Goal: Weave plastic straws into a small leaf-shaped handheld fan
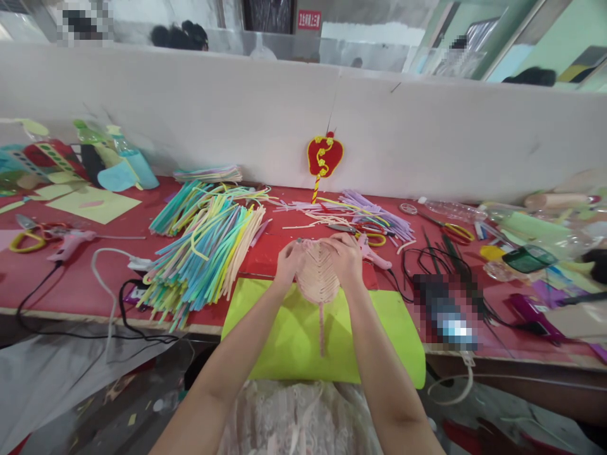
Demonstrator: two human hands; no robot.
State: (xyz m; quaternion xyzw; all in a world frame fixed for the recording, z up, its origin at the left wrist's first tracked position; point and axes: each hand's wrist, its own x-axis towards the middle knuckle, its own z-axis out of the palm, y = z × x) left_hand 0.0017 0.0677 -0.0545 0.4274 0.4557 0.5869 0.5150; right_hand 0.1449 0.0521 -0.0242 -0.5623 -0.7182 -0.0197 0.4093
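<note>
My left hand (288, 261) and my right hand (348, 259) both grip a pale pink woven leaf-shaped piece (318, 275) made of foam strips. Its thin stem hangs down over a lime green sheet (294, 341) on the red table (57, 284). The fingers of both hands curl round the upper edges of the piece, one on each side. A finished red and yellow ornament (325, 156) hangs on the white partition behind.
A heap of coloured foam strips (208, 246) lies left of my hands, purple and cream strips (365, 212) behind. Glue guns (69, 243), yellow scissors (458, 232), black cables (137, 316) and bottles lie about. Other people's heads show beyond the partition.
</note>
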